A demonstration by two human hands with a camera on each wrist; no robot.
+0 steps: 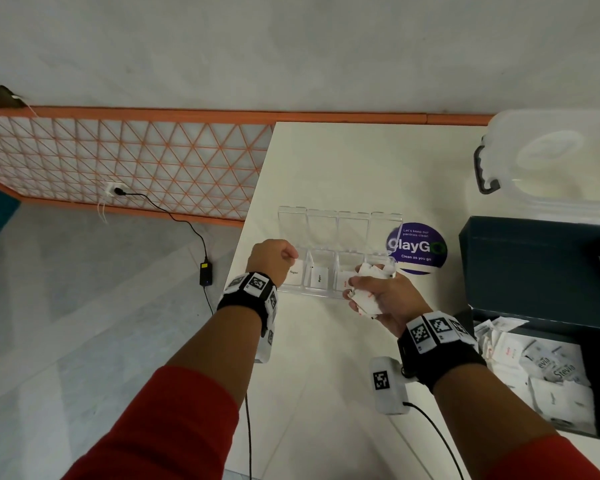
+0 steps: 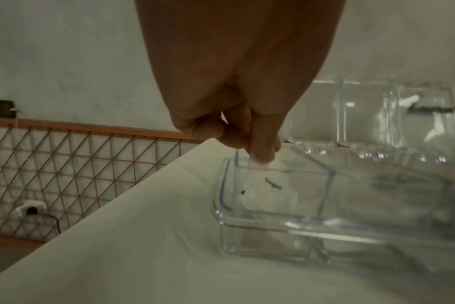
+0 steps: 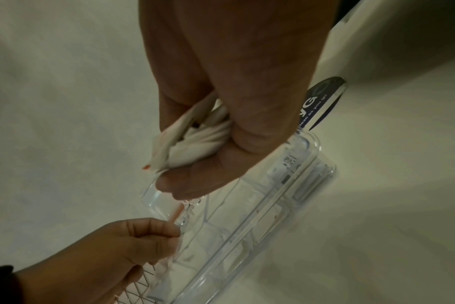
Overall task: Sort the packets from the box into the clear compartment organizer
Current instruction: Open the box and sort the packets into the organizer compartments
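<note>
Head view: we find the left hand [image 1: 272,256] pinching a sugar packet [image 1: 294,271] by its top edge over the leftmost compartment of the clear organizer [image 1: 338,251]. The right hand [image 1: 378,299] clasps a bunch of white packets [image 1: 369,296] at the organizer's right end. More packets lie in the dark box [image 1: 541,271] at right.

Left wrist view: thumb and fingertips [image 2: 262,152] nip the packet's upper edge; its lower part is already inside the compartment.

Right wrist view: the bunch [image 3: 195,139] is crumpled in a closed fist.

We judge the packets light, limp and easily creased, so an edge pinch suits 1 at a time. The organizer looks rigid, light and liable to slide.
</note>
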